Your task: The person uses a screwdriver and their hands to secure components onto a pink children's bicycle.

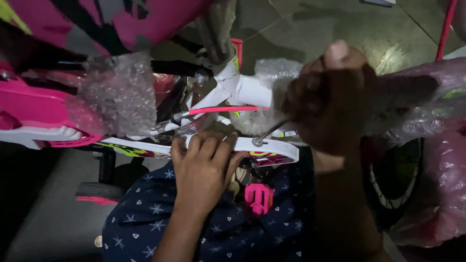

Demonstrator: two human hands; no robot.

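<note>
Both my hands are on the child's bicycle: my left hand (204, 167) lies fingers-together on the white chain guard (272, 150), my right hand (330, 97) fisted around the bubble-wrapped frame (252, 90).

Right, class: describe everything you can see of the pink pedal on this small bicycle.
The pink pedal looks like moulded plastic, bright pink, blocky with raised ridges. It sits low in the picture, below the white chain guard and over dark blue star-patterned cloth. It appears end-on, so its full shape is hidden. Neither hand touches it: the left hand rests on the chain guard nearby, and the right hand grips the wrapped frame above.
</note>
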